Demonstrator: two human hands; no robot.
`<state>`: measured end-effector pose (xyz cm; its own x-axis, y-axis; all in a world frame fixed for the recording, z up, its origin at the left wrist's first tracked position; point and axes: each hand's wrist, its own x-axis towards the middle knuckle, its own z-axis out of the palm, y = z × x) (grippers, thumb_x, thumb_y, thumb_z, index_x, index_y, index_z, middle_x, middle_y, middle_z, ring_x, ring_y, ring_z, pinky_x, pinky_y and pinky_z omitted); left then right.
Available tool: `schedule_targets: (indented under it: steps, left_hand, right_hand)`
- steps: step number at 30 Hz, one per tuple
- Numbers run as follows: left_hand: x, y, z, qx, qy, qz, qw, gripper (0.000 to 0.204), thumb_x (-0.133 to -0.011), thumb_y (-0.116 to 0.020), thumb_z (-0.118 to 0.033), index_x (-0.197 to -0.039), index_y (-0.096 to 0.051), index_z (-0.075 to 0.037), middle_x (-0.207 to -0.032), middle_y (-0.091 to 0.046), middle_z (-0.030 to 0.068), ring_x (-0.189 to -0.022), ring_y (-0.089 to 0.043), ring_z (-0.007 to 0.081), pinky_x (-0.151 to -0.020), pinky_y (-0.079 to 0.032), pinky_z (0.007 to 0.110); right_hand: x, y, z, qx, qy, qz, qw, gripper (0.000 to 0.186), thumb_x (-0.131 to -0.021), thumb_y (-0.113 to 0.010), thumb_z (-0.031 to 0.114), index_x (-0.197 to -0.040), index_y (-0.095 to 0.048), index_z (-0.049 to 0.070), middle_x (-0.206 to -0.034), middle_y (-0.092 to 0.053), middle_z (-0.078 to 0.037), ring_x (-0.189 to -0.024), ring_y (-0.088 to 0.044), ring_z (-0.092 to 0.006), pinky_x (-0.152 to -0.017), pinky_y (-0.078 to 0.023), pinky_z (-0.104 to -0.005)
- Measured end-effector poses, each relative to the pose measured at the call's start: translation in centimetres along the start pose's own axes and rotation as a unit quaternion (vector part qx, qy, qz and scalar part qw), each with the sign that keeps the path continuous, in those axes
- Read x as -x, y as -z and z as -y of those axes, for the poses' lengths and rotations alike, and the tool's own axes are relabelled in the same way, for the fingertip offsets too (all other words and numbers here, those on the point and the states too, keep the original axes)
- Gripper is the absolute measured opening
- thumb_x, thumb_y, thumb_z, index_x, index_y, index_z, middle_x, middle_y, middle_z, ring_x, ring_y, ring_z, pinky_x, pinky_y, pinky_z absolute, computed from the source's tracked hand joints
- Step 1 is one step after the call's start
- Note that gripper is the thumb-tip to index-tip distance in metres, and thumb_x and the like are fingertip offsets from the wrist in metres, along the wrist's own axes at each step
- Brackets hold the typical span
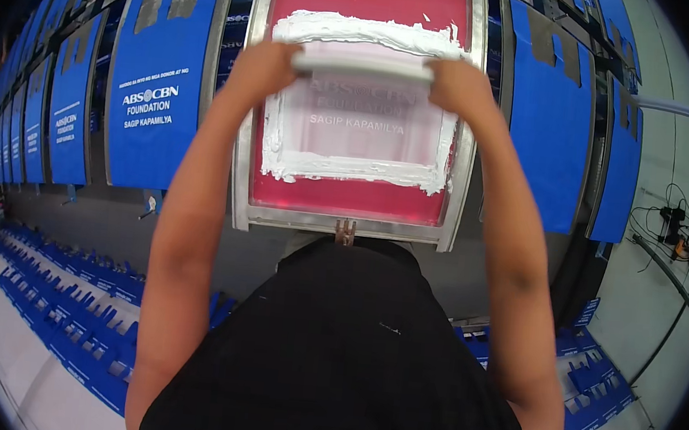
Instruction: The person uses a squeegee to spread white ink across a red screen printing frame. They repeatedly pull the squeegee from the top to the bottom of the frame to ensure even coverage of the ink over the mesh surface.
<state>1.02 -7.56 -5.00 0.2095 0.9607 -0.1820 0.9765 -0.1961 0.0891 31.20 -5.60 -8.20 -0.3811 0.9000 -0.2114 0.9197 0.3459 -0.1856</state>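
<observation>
The white squeegee [363, 68] is grasped at either end by the fingers of the left hand [266, 67] and right hand [462, 88], over the screen-printing frame's [245, 149] upper half. Pressure should be applied evenly, so the white ink [357, 169] is spread uniformly.

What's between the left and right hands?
Head view: a pale, motion-blurred bar spans the gap, one end gripped by the left hand, the other by the right hand. A pale window shows behind it.
</observation>
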Motion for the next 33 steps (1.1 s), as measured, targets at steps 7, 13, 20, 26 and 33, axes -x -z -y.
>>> schedule_targets:
  steps: [7,13,20,26,33]
  left_hand:
    - [15.5,-7.0,-3.9,0.123,-0.089,-0.101,0.983,0.029,-0.061,-0.064,0.003,-0.088,-0.065,-0.008,-0.08,-0.065,0.0143,-0.078,-0.061,0.0343,-0.07,-0.049,0.046]
    - [-2.8,-2.0,0.4,0.02,-0.007,-0.041,0.999,0.028,-0.072,-0.073,-0.027,-0.096,-0.071,-0.014,-0.084,-0.07,0.0136,-0.082,-0.067,0.0327,-0.073,-0.053,0.044]
    - [7.8,-0.8,-2.2,0.037,0.016,0.084,0.996,0.028,-0.078,-0.069,-0.02,-0.105,-0.067,-0.014,-0.092,-0.068,0.0141,-0.088,-0.065,0.034,-0.076,-0.052,0.045]
    - [13.6,-7.7,-2.7,0.104,-0.082,-0.11,0.985,0.026,-0.063,-0.065,0.0,-0.088,-0.067,-0.007,-0.081,-0.065,0.0119,-0.078,-0.062,0.0334,-0.073,-0.05,0.045]
    - [-4.3,-0.9,0.8,0.032,-0.035,-0.081,0.996,0.023,-0.07,-0.076,-0.026,-0.089,-0.072,-0.014,-0.078,-0.068,0.0152,-0.08,-0.066,0.0332,-0.073,-0.052,0.044]
  right_hand:
    - [14.1,-6.3,4.1,-0.056,0.029,-0.001,0.998,0.038,-0.07,-0.066,0.007,-0.107,-0.067,0.013,-0.091,-0.071,-0.008,-0.096,-0.066,-0.0249,-0.113,-0.025,-0.053]
    - [-2.5,-2.7,-1.0,0.029,-0.007,-0.045,0.999,0.033,-0.073,-0.063,0.02,-0.106,-0.069,0.018,-0.095,-0.07,-0.009,-0.09,-0.067,-0.0269,-0.094,-0.044,-0.0472]
    - [8.3,-0.9,2.6,-0.016,-0.008,0.068,0.997,0.044,-0.068,-0.061,0.009,-0.11,-0.068,0.019,-0.087,-0.069,-0.012,-0.088,-0.066,-0.0292,-0.078,-0.053,-0.0462]
    - [13.4,-6.1,4.5,-0.064,0.009,-0.005,0.998,0.032,-0.06,-0.065,-0.001,-0.09,-0.066,0.01,-0.086,-0.068,-0.012,-0.086,-0.065,-0.0294,-0.107,-0.034,-0.0521]
    - [-4.5,0.5,-1.3,0.004,0.001,0.016,1.0,0.043,-0.069,-0.059,0.012,-0.111,-0.068,0.014,-0.102,-0.07,-0.013,-0.1,-0.065,-0.0304,-0.087,-0.052,-0.0396]
